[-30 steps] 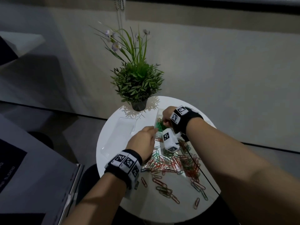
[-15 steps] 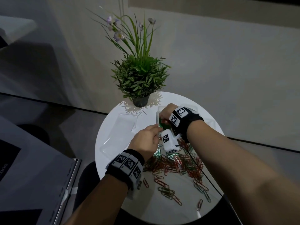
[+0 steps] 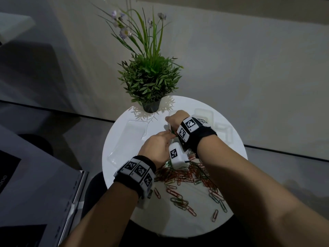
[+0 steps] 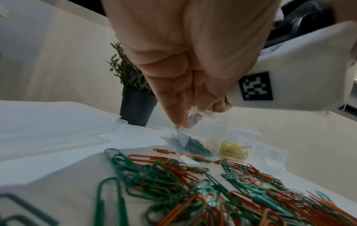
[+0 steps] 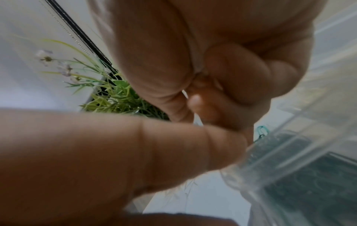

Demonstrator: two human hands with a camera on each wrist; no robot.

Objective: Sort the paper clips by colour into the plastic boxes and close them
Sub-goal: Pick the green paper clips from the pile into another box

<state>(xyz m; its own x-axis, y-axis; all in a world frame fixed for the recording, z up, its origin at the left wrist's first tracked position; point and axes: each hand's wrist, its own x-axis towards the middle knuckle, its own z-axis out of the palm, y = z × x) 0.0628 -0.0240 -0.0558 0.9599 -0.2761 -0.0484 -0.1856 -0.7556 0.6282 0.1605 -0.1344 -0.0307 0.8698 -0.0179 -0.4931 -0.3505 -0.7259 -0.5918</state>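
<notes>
Clips: your loose pile of green and red-orange clips lies near-centre on the table, strays trailing nearer.
Green box: clear box of green clips sits just beyond the pile; yellow box touches its right side.
Left hand: your left hand reaches over the green box, fingertips pinching a green clip.
Right hand: your right hand is curled on the green box's clear lid edge, beside the left.
Lid: a loose clear lid lies far left.
Plant: potted plant at the far edge.
</notes>
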